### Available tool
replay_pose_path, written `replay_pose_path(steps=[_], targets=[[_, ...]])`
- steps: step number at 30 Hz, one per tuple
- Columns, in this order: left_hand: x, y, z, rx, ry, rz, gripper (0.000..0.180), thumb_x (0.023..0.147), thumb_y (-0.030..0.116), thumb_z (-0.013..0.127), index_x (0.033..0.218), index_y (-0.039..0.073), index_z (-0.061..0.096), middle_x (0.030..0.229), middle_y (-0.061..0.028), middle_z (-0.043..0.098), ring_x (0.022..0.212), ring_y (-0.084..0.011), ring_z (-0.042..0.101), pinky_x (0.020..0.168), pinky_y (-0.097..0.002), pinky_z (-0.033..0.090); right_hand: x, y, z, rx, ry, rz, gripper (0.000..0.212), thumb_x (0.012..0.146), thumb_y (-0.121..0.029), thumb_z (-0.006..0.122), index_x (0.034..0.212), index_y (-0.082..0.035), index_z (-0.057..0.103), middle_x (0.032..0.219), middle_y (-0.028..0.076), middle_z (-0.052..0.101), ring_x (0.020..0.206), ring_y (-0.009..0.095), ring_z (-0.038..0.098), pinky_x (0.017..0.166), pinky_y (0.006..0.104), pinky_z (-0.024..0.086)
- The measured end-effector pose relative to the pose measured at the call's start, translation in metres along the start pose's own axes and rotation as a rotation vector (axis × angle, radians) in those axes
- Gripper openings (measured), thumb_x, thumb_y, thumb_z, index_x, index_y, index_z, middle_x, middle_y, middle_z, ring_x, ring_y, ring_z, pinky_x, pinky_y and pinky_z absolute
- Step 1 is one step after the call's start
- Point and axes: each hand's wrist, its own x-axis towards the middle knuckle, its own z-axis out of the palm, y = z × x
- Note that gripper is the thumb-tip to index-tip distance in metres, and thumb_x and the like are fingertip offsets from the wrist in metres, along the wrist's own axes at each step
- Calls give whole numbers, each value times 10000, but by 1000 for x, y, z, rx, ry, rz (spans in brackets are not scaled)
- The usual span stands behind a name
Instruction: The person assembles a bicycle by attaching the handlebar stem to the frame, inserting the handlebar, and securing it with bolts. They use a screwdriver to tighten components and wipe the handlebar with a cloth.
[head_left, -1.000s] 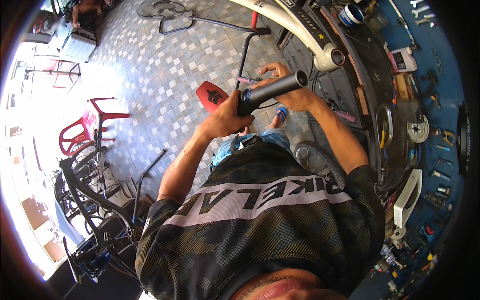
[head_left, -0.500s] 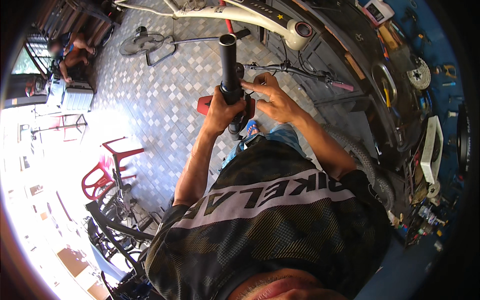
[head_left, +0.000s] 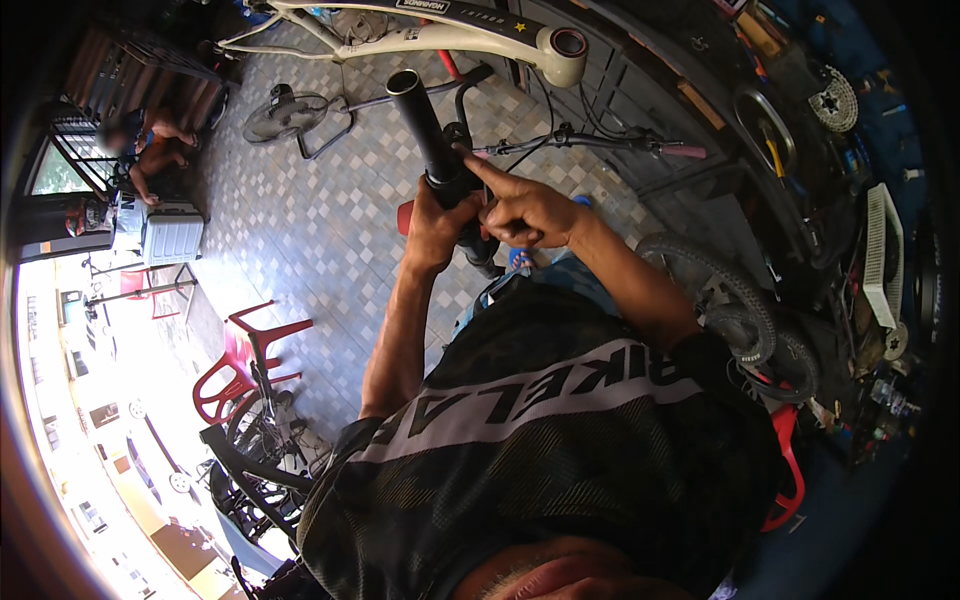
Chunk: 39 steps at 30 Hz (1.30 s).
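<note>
A black bicycle fork point(head_left: 424, 125) stands tilted in front of me, its hollow steerer tube pointing up and away to the left. My left hand point(head_left: 436, 232) is wrapped around it just below the tube's base. Beside the left hand shows a red part point(head_left: 404, 216), mostly hidden behind the fingers. My right hand point(head_left: 532, 212) is at the fork's right side with its index finger stretched out to the tube's base. Its other fingers are curled, and I see nothing held in them. The fork's lower end is largely covered by my hands.
Above the fork is a cream bicycle frame point(head_left: 490, 42). A standing fan point(head_left: 285, 118) lies on the tiled floor point(head_left: 300, 215). At left are a red plastic chair point(head_left: 240, 360) and a seated person point(head_left: 160, 150). A cluttered tool bench and bicycle wheels point(head_left: 745, 290) line the right.
The fork's top has tipped to the left. My right hand has moved left, closer to my left hand, its index finger now reaching out. The whole view has shifted slightly.
</note>
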Motion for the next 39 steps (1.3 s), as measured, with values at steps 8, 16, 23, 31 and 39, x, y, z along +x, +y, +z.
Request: replay_pose_path(steps=[8,16,23,31,39], targets=[[-5,10,-10,32,-71,-81,488,874,66,743,1294,-49,523,992,-93,695,833,-181,704,759,-349,580,-12,-13,9,-661,217,-54,927,941,14,553,1706,-234,92,754,12,581,657,101,538,652,290,486],[0,13,-10,27,-49,-46,467,875,99,772,1240,-40,514,981,-90,685,832,-164,692,750,-320,575,-3,12,19,-872,245,-160,954,910,5,619,1701,-130,101,792,3,544,711,97,534,724,268,490],[1,8,-5,108,-4,-79,439,897,111,764,1220,-44,511,988,-92,690,827,-155,687,743,-317,578,5,-4,20,-313,189,15,959,985,-38,571,1693,-169,-63,693,32,525,580,102,505,480,261,381],[-2,22,-5,147,-21,-96,546,850,223,828,1249,-46,571,1012,-78,703,884,-156,680,778,-324,562,-10,-11,26,-281,263,-20,829,996,-66,563,1702,-195,148,690,-19,524,593,58,469,526,240,411],[14,6,-16,-40,-128,-103,378,912,49,738,1225,-50,550,955,-85,689,830,-161,697,728,-308,567,-9,-60,52,-1881,374,-382,644,893,-94,699,1499,-267,564,901,95,716,665,249,714,599,390,597]])
